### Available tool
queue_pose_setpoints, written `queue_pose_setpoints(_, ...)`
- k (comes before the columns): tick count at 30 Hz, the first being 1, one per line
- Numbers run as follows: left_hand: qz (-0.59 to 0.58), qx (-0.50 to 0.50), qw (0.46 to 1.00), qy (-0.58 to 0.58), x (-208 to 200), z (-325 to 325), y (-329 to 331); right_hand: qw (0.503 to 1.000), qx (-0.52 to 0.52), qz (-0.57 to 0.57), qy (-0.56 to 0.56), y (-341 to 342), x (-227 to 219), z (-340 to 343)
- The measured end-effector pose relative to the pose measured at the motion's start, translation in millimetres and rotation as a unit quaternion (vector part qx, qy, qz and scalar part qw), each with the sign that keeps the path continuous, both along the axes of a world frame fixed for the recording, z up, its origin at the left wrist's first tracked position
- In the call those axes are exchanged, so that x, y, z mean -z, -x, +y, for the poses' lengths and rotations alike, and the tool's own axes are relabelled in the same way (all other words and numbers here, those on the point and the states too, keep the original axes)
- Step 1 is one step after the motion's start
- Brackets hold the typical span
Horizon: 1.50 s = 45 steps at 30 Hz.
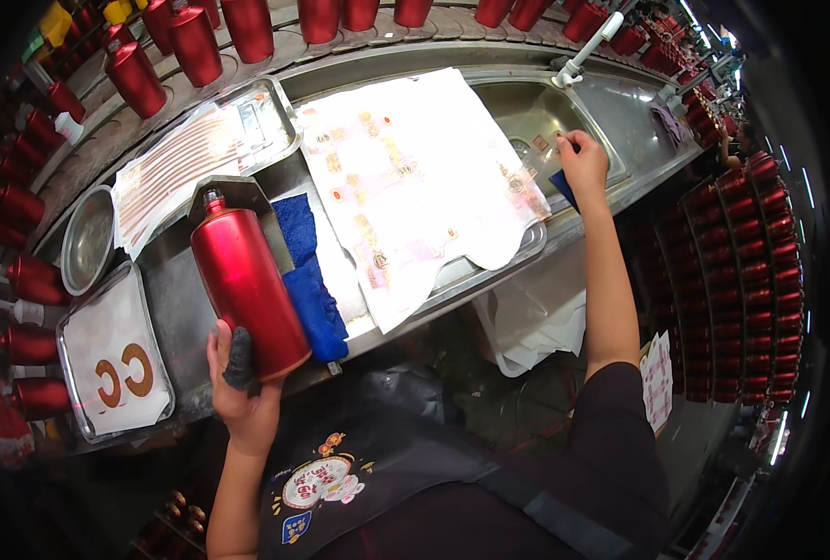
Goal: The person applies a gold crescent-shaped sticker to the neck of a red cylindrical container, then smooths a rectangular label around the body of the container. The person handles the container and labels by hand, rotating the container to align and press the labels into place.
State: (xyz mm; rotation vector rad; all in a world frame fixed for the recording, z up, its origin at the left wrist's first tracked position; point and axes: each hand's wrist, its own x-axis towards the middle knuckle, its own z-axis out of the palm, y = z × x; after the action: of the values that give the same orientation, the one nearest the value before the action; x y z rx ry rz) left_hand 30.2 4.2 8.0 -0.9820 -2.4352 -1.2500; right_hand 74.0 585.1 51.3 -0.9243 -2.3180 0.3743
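My left hand point(244, 369) is closed round the lower end of a glossy red metal bottle point(245, 289). A dark cover sits on that thumb. The bottle leans with its narrow neck against an angled metal rest point(233, 191). Over the sink point(503, 98) at the right, my right hand point(585, 166) has its fingers pinched together; what they hold is too small to make out. A flat dark blue piece point(564, 189) sticks out beside its palm. Left of that hand lies a large white sheet point(415, 252) with printed decals. Crumpled blue cloths point(314, 313) lie beside the bottle.
A white tap point(587, 51) rises behind the sink. On the left are a tray with striped strips point(177, 173), a round metal bowl point(88, 241) and a tray with two brown C-shaped pieces point(125, 375). Red bottles point(194, 45) line a conveyor behind; racked bottles point(737, 280) stand right.
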Motion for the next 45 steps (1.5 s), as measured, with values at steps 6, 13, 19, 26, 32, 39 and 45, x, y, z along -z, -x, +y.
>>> queue_pose_setpoints(6,0.009,-0.010,1.000,0.023,-4.5,0.6,-1.4,0.984,0.138,-0.098,0.053,17.9,26.0,120.3)
queue_pose_setpoints(13,-0.006,-0.052,0.998,0.030,-12.7,1.9,-4.3,0.938,0.043,-0.342,-0.020,23.4,128.1,219.2)
queue_pose_setpoints(19,-0.006,-0.039,0.999,0.029,-15.2,-0.9,-2.1,0.971,0.050,-0.225,0.057,14.6,139.6,229.2)
queue_pose_setpoints(26,-0.012,-0.038,0.999,0.009,-19.9,-1.5,-6.3,0.996,0.000,-0.072,-0.052,14.6,69.5,131.5)
queue_pose_setpoints(32,-0.067,-0.012,0.997,-0.021,-16.2,-7.8,-2.6,0.989,-0.093,0.010,-0.113,20.0,-17.1,4.9)
queue_pose_setpoints(39,-0.052,0.002,0.999,0.000,-14.0,-9.7,1.4,0.953,-0.291,0.058,-0.068,29.2,-103.9,-118.8)
queue_pose_setpoints(45,-0.186,-0.001,0.965,-0.185,-76.3,-17.0,22.8,0.883,-0.456,0.039,0.102,28.3,-155.8,-209.0)
